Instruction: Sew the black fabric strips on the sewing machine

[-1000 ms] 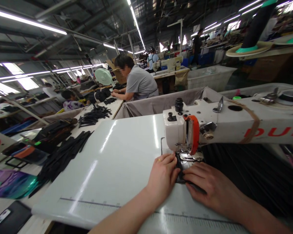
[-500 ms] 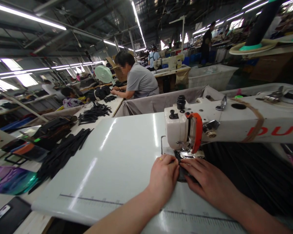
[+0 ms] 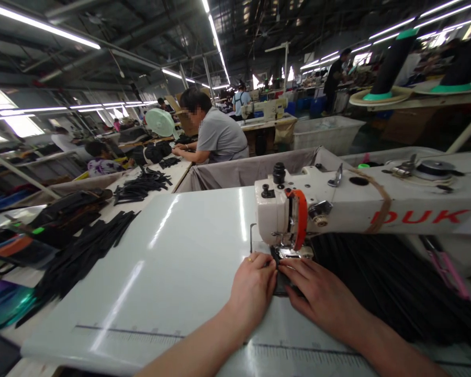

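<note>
A white sewing machine [image 3: 272,212] with an orange guard stands on the pale tabletop [image 3: 188,262]. Just in front of its presser foot lies a small black piece [image 3: 283,285], its far end at the needle area. My left hand [image 3: 251,280] is on the left edge of that piece, fingers curled and pinching it. Beside it, my right hand [image 3: 316,288] rests on the piece's right side, fingers extended and slightly apart. The fingertips of both hands nearly meet at the foot. The needle tip is too small to make out.
Black strips [image 3: 377,283] lie under the machine arm, with pink-handled scissors [image 3: 449,272] to their right. More black strips [image 3: 82,251] are on the side table at left. A person in grey [image 3: 222,133] works beyond. Thread cones [image 3: 392,65] stand upper right.
The camera view has shifted slightly, so the machine and both hands appear farther left, and more of the scissors shows. Both hands keep their places at the black piece.
</note>
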`<state>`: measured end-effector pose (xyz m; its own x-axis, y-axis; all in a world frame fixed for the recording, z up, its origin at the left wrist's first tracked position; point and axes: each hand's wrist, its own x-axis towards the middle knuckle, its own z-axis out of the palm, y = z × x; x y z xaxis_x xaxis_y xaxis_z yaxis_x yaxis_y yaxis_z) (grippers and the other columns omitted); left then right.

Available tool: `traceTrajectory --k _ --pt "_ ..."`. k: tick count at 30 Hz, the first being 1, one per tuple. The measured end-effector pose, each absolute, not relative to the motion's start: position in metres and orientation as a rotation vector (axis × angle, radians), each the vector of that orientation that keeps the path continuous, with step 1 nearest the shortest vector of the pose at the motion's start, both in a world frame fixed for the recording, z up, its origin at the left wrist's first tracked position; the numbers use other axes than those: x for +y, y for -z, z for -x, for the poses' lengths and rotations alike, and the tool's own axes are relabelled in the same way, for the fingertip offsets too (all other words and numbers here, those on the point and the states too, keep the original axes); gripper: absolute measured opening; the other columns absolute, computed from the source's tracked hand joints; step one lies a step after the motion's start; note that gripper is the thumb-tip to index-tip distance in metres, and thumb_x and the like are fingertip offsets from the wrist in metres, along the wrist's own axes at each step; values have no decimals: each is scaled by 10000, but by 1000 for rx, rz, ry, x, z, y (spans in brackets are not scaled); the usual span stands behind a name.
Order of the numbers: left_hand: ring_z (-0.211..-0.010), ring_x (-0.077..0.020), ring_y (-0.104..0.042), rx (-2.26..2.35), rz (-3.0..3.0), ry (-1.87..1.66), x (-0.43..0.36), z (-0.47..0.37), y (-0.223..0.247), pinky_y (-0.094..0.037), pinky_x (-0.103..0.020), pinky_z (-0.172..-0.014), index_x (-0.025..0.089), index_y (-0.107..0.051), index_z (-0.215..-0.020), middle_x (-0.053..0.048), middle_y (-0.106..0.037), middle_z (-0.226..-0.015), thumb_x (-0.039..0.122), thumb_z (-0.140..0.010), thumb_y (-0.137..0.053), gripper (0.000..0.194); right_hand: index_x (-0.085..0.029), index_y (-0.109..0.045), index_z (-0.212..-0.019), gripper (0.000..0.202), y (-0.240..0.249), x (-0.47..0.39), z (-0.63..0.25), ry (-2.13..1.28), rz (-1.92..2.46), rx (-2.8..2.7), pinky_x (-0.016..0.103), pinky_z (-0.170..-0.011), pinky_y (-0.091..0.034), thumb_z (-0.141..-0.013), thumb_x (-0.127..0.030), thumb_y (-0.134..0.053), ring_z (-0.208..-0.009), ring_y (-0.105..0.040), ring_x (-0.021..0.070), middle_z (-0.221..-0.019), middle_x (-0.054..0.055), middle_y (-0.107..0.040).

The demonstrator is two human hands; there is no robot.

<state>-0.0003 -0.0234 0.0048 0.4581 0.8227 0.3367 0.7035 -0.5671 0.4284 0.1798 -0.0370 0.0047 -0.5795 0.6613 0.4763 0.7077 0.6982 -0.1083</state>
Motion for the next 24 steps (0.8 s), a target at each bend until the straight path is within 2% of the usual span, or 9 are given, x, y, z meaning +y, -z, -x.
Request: traceTrajectory --k 4,6,8,10,13,16,19,21,24 --pt "-914 -213 -592 1294 -2428 -800 -23 2 -3 -513 -374 -850 179 -687 -891 -49 -665 -980 124 -905 -560 139 -152 -662 -1005 224 -11 -40 -183 297 988 -2413 353 -843 -530 -909 -90 -469 -897 -632 212 -981 78 -689" --pt "-961 -218 -589 1368 -2321 -858 -16 5 -2 -505 -371 -879 178 -677 -920 -53 -655 -1014 185 -865 -661 58 -141 -667 -1023 259 -13 -36 -189 480 1075 -2347 395 -873 -509 -929 -93 -430 -933 -625 240 -996 103 -689" --pt "-1058 -258 -568 1456 -2249 -873 -4 9 -3 -489 -400 -934 167 -657 -1011 -85 -627 -1104 321 -772 -784 311 -110 -663 -1072 282 -12 -29 -199 611 1227 -2259 455 -904 -491 -939 -124 -414 -1017 -605 287 -1053 149 -680" --pt "-1162 -316 -520 1446 -2311 -794 10 11 -5 -436 -467 -1016 173 -637 -1105 -115 -592 -1200 479 -699 -817 540 -88 -657 -1114 308 -6 -20 -212 639 1310 -2228 463 -917 -490 -946 -158 -409 -1075 -594 300 -1113 173 -670" --pt "-1261 -349 -464 1275 -2500 -594 24 11 -10 -317 -537 -1114 225 -630 -1168 -97 -605 -1234 599 -759 -713 560 -93 -665 -1141 341 6 -10 -236 618 1325 -2274 414 -947 -490 -931 -135 -400 -1090 -617 260 -1163 149 -681" --pt "-1336 -341 -415 1267 -2559 -504 24 14 -14 -248 -562 -1153 247 -595 -1230 -75 -606 -1283 590 -826 -638 532 -112 -678 -1125 355 12 -7 -255 621 1415 -2271 402 -958 -490 -909 -117 -397 -1076 -634 247 -1159 127 -694" --pt "-1398 -326 -356 1408 -2544 -455 14 37 -13 -220 -573 -1171 265 -507 -1345 -63 -495 -1450 562 -847 -615 590 -93 -666 -1116 330 4 -7 -258 622 1511 -2264 404 -884 -515 -892 -116 -425 -986 -654 261 -1074 141 -707" --pt "-1412 -311 -345 1541 -2530 -424 6 68 -10 -225 -568 -1175 271 -462 -1393 -55 -427 -1509 532 -864 -596 605 -100 -683 -1011 284 -7 -7 -252 656 1603 -2270 417 -810 -516 -860 -77 -444 -866 -657 274 -927 135 -708" --pt "-1380 -297 -405 1807 -2488 -418 -3 127 -8 -252 -560 -1170 227 -509 -1356 -81 -463 -1482 469 -898 -551 520 -131 -687 -879 235 -22 -8 -242 737 1628 -2265 456 -783 -488 -841 -72 -463 -814 -628 305 -801 116 -680"
